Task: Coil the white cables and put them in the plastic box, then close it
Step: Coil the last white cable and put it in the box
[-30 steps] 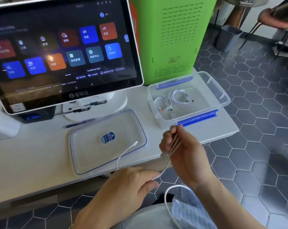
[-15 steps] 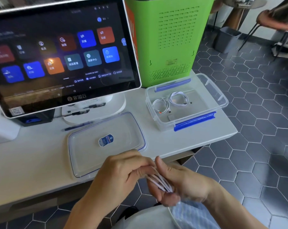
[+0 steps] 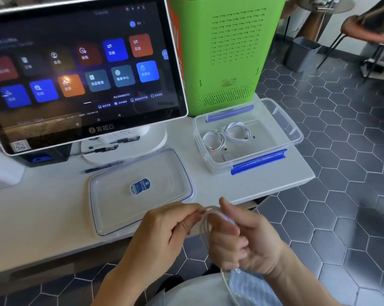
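Both hands work off the tabletop (image 3: 43, 217) edge: right hand (image 3: 248, 241) has fingers curled w/ cable (image 3: 205, 226) loops wound round them, left hand (image 3: 164, 230) pinches the strand at the top of the coil. Loose tail hangs down to the lap, so a slack pinch could let the loops spring apart, or the tail could snag on clothing. Box (image 3: 294, 138) sits open w/ two coils inside, lid (image 3: 111, 202) flat beside it; a springy coil dropped in may unwind & foul the lid when closing.
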